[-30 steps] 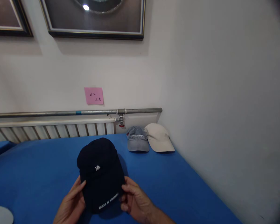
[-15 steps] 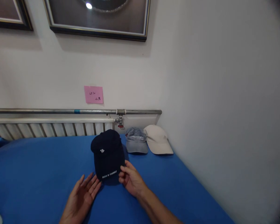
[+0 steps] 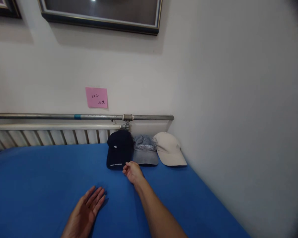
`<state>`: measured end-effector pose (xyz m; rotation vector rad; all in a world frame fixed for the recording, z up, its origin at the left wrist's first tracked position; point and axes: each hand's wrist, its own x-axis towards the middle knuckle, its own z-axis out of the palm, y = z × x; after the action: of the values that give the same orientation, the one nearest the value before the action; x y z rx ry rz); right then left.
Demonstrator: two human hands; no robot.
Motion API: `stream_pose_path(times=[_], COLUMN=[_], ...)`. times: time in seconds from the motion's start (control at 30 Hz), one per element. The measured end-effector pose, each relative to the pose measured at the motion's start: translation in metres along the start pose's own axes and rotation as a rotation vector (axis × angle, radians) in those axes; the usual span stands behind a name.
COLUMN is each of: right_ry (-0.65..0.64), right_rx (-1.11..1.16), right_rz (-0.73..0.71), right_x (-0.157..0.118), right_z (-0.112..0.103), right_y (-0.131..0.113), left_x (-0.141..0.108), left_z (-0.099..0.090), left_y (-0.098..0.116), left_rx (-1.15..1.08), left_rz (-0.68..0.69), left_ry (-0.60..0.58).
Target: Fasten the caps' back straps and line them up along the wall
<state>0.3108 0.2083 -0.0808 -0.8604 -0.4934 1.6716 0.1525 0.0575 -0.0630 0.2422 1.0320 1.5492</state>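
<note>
Head view: right arm long, fingers at the navy cap's brim!
And here's the right hand (image 3: 133,172), stretched forward, fingers curled narrow at the brim's near right corner; pinching or merely touching, I cannot tell. The navy cap (image 3: 120,148) sits on the blue surface (image 3: 52,178), before the radiator (image 3: 64,136), first in line, just left of the grey cap (image 3: 145,148), cream cap (image 3: 170,148) beyond. Lower down, the left hand (image 3: 85,211) lies wide, palm turned up, fingers extended, holding nothing, well apart from the caps.
</note>
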Motion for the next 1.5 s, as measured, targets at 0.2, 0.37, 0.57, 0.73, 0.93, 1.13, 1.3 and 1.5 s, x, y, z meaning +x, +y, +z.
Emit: stream_pose_path(times=[0.2, 0.37, 0.57, 0.73, 0.93, 1.13, 1.3, 1.5], right_ry=[0.203, 0.252, 0.276, 0.275, 0.225, 0.21, 0.191, 0.078], right_rx=[-0.031, -0.043, -0.064, -0.089, -0.223, -0.404, -0.507, -0.673], right_rz=[0.063, 0.064, 0.053, 0.056, 0.12, 0.099, -0.02, -0.146], right_x=[-0.011, -0.026, -0.035, -0.032, -0.034, -0.042, -0.05, -0.082], right_z=[-0.004, -0.003, -0.002, 0.003, 0.006, 0.004, 0.004, 0.004], right_y=[-0.008, -0.015, -0.014, -0.014, -0.015, -0.017, -0.013, 0.006], left_x=[0.0, 0.007, 0.009, 0.003, 0.005, 0.004, 0.002, 0.002], left_z=[-0.004, -0.017, -0.014, -0.003, -0.002, -0.001, -0.001, 0.001], left_y=[-0.003, -0.008, -0.011, -0.006, -0.005, -0.005, -0.006, -0.004], left_rx=[0.028, 0.031, 0.087, 0.052, 0.049, 0.049, 0.05, 0.063], left_rz=[0.013, 0.015, 0.043, -0.011, -0.018, -0.023, 0.009, 0.028], left_ry=[-0.001, -0.069, -0.059, 0.028, 0.02, 0.016, -0.013, -0.044])
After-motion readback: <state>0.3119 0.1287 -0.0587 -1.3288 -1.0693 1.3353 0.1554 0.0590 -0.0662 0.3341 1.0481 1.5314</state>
